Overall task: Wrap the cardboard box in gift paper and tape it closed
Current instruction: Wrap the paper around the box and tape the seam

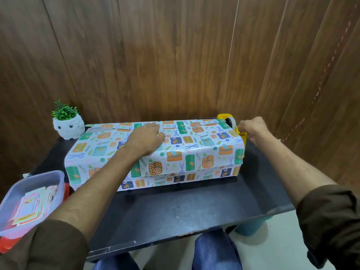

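Observation:
A long box covered in white gift paper [194, 152] printed with presents and scissors lies across the black table [175, 207]. My left hand [147, 140] presses flat on the top of the paper near the seam at the far edge. A strip of clear tape [97, 129] sits on the seam at the far left. My right hand [253, 129] reaches past the right end of the box and pinches at the front of a yellow tape dispenser [227, 118] holding a tape roll. The dispenser is partly hidden behind the box.
A white owl pot with a green plant [68, 125] stands at the far left of the table. A clear plastic tub of paper cards [31, 201] sits at the left edge. Wooden wall panels close in behind the table. My knees show below the front edge.

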